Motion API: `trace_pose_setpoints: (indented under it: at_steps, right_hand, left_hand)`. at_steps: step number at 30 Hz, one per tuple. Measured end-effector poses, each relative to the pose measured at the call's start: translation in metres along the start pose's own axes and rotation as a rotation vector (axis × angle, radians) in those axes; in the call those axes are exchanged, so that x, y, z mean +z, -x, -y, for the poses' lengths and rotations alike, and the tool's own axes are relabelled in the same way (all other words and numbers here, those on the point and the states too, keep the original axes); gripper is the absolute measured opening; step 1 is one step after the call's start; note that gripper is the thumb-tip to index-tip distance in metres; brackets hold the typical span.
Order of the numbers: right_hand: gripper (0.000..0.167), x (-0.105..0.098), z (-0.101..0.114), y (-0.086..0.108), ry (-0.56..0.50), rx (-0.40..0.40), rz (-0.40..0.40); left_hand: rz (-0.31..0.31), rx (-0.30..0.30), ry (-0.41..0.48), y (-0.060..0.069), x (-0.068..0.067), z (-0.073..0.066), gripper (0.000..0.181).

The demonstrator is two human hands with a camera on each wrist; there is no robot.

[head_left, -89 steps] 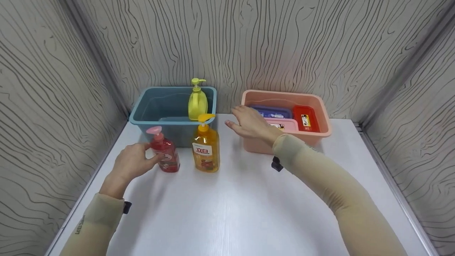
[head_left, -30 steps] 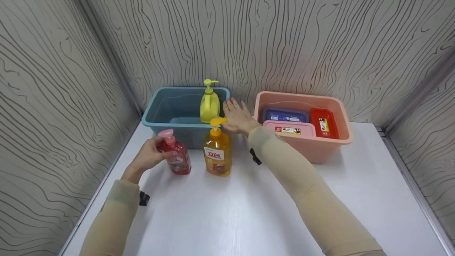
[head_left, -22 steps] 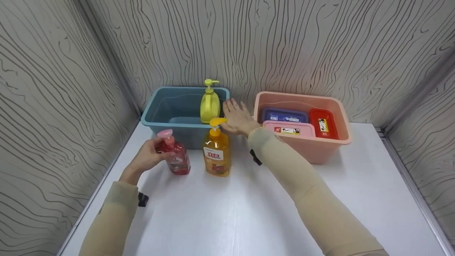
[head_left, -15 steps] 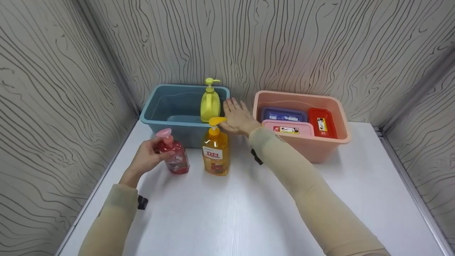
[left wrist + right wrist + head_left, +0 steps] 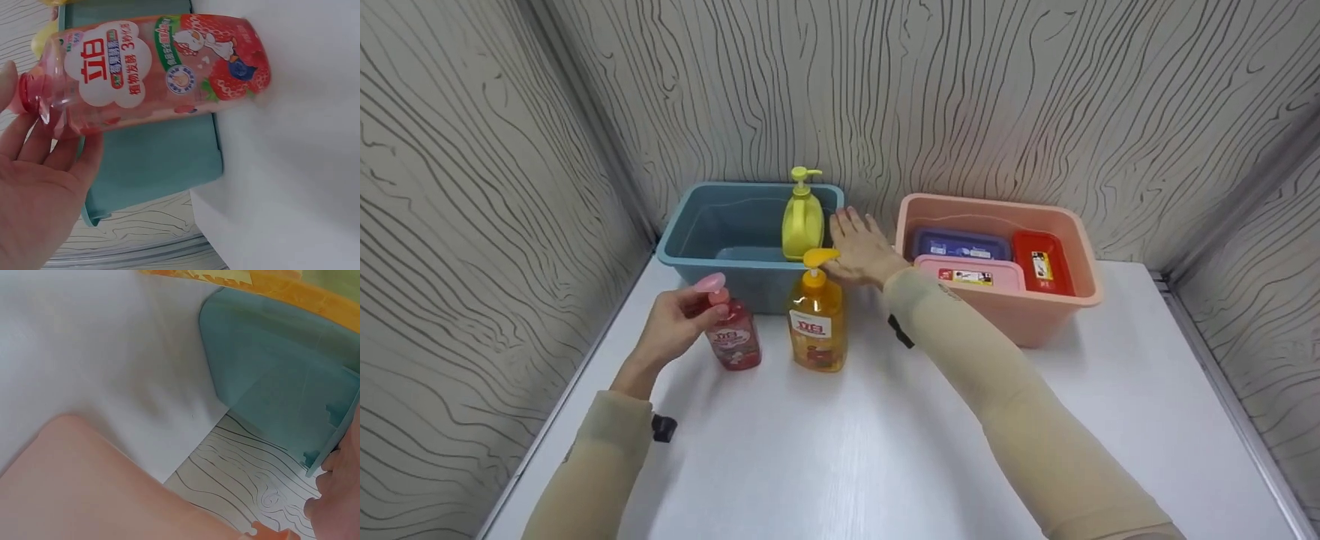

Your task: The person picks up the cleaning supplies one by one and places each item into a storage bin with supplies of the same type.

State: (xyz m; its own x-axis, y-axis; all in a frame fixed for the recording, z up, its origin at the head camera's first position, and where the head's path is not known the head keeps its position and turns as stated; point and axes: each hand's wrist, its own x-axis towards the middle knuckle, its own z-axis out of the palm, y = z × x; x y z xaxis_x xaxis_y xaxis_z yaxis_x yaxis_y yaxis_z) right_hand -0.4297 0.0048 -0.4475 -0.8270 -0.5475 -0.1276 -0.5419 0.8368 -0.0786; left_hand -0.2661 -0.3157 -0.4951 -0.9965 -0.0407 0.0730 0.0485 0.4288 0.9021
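Head view: left hand (image 5: pixel 669 330) curled, red bottle (image 5: pixel 736 343) gripped at neck, body seen below thumb, before teal bin (image 5: pixel 772 292); right hand (image 5: pixel 864 249) held flat, fingers straight, at bin's right rim, beyond orange bottle (image 5: pixel 819 349).

Salmon-pink tub (image 5: pixel 1057 316), rectangular, near the back wall (image 5: pixel 975 97), containing three flat plastic items, probably lidded boxes though their lower parts are hidden: blue box (image 5: pixel 960 241) at the rear, light-pink box (image 5: pixel 975 275) in front, red box (image 5: pixel 1041 262) at the right end, each with printed markings. Counter (image 5: pixel 825 442), white, with metal trim (image 5: pixel 1222 390) along both side edges. Side walls (image 5: pixel 457 225), pale grey with dark wood-grain lines; grey corner strips (image 5: pixel 600 135) at the joins.
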Motion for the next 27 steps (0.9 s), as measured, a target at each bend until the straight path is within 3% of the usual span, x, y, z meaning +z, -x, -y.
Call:
trace_pose_setpoints:
  at_steps: [15, 27]
  right_hand:
    - [0.098, -0.001, 0.002, 0.0, -0.038, 0.006, -0.008]
    - [0.097, 0.001, 0.001, -0.002, -0.025, 0.023, 0.001]
  left_hand:
    - [-0.088, -0.01, 0.064, 0.002, 0.008, -0.005, 0.034]
    - [-0.139, -0.045, 0.027, 0.003, 0.013, -0.007, 0.031]
